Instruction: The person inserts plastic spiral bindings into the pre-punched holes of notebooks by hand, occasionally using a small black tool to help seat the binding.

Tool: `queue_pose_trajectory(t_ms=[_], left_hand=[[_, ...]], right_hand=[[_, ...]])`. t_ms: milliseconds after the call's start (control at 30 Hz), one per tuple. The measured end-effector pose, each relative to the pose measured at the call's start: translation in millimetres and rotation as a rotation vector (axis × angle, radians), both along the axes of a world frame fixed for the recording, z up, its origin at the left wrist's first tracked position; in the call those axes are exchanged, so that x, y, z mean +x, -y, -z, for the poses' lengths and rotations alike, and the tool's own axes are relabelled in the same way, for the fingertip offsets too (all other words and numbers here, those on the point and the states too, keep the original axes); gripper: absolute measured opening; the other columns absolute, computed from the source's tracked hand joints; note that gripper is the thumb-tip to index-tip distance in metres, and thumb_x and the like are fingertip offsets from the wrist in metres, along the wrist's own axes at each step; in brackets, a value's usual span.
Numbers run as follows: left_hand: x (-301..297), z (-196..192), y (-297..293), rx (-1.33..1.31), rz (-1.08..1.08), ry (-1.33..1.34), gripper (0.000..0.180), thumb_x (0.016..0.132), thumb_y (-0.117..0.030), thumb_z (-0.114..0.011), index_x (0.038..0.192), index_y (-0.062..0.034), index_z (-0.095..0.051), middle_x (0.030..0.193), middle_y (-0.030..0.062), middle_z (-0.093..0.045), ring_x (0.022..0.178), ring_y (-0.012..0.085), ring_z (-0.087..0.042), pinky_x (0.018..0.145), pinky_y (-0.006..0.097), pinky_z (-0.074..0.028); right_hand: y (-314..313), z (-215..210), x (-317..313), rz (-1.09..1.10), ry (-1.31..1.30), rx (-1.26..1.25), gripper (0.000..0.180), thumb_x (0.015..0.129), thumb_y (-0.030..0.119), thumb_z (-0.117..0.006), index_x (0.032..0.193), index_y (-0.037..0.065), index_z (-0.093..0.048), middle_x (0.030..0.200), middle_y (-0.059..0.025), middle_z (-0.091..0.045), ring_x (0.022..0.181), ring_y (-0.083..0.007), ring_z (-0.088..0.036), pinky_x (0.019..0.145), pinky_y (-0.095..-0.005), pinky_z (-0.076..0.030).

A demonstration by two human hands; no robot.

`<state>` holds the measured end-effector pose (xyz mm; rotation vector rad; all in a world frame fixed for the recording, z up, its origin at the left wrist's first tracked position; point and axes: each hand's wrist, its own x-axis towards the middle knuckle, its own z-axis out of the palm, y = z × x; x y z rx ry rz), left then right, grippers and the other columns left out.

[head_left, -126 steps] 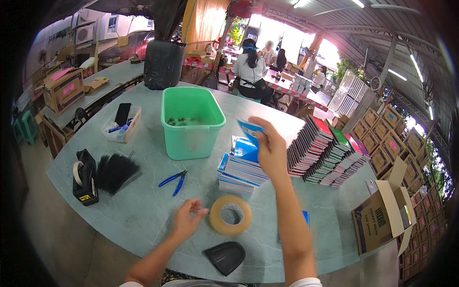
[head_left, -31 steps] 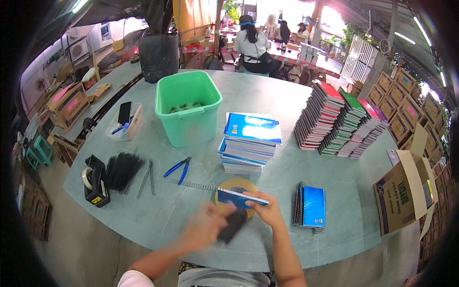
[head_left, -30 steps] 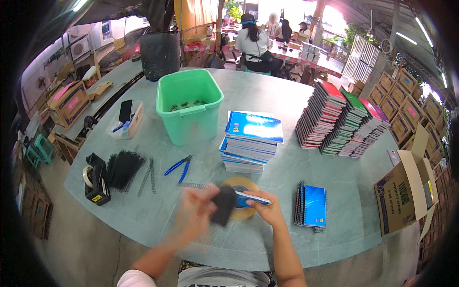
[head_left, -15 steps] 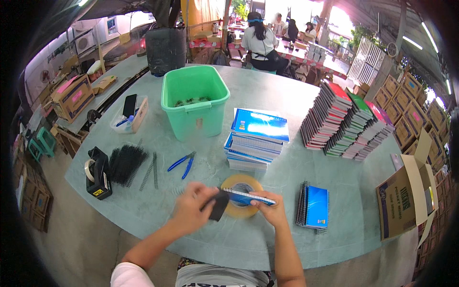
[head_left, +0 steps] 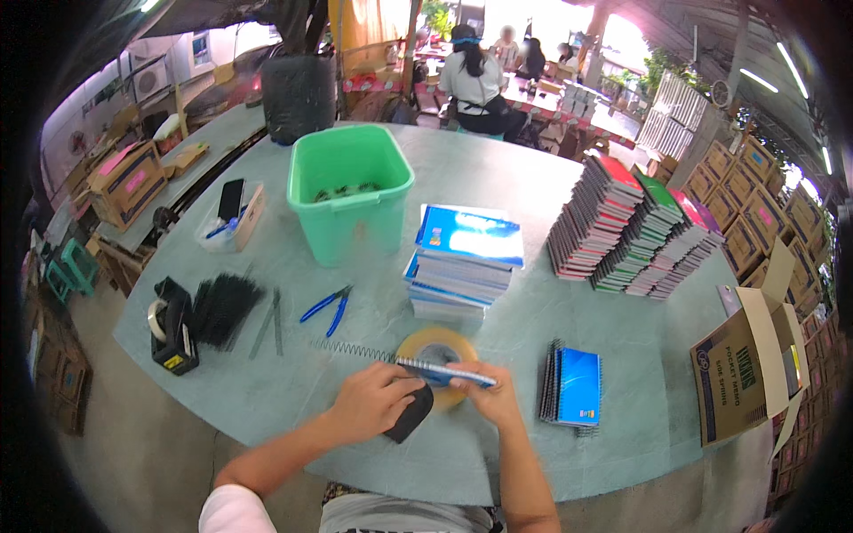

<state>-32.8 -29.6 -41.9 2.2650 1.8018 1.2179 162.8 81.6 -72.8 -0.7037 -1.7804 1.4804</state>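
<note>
My right hand (head_left: 490, 391) grips a small blue notebook (head_left: 449, 369) edge-on, its spine side up. From the left end of that spine a dark wire coil (head_left: 351, 349) sticks out over the table. My left hand (head_left: 378, 401) is closed on a black flat piece with a rounded edge (head_left: 412, 416), held close against the spine where the coil meets it. Beneath the notebook lies a wide roll of clear yellowish tape (head_left: 413, 345). Blue-handled cutters (head_left: 327, 311) rest beyond my left hand. To the right sits a small pile of coil-bound blue notebooks (head_left: 576, 386).
Ahead stand a stack of blue notebooks (head_left: 462, 266) and a green bin (head_left: 351, 209) with coils inside. At left are a tape dispenser (head_left: 173, 329), black coils (head_left: 222, 309) and a clear tray (head_left: 235, 222). Red, green and purple stacks (head_left: 593, 222) and an open carton (head_left: 742, 369) are right.
My left hand has moved slightly right and down with the black piece, now nearer the notebook. The coil shows plainly to the left of the spine. The whole view has shifted a little.
</note>
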Motion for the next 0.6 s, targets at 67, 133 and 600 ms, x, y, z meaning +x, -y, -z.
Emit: queue_pose_trajectory(t_ms=[67, 133, 600], left_hand=[[8, -26, -2, 0.174, -0.176, 0.143, 0.027, 0.071, -0.004, -0.067, 0.096, -0.0108, -0.064, 0.090, 0.0090, -0.059, 0.084, 0.0266, -0.057, 0.071, 0.036, -0.048], [6, -38, -6, 0.195, -0.215, 0.144, 0.029, 0.070, -0.003, -0.068, 0.097, -0.0117, -0.064, 0.090, 0.0081, -0.058, 0.083, 0.0260, -0.058, 0.069, 0.036, -0.048], [22, -30, -15, 0.101, -0.098, 0.230, 0.030, 0.068, -0.004, -0.069, 0.096, -0.0129, -0.065, 0.089, 0.0092, -0.058, 0.082, 0.0252, -0.059, 0.070, 0.035, -0.049]], right_hand=[[-1, 2, 3, 0.015, -0.004, 0.007, 0.021, 0.077, 0.008, -0.070, 0.098, 0.004, -0.069, 0.091, -0.0046, -0.068, 0.081, -0.0105, -0.059, 0.072, -0.0234, -0.047], [-1, -1, 3, 0.003, -0.011, -0.040, 0.022, 0.078, 0.009, -0.070, 0.099, 0.004, -0.068, 0.091, -0.0047, -0.068, 0.081, -0.0110, -0.059, 0.073, -0.0239, -0.047], [-4, 4, 3, 0.004, -0.024, 0.063, 0.025, 0.081, 0.007, -0.066, 0.105, 0.006, -0.066, 0.095, -0.0050, -0.067, 0.083, -0.0100, -0.059, 0.076, -0.0246, -0.047]])
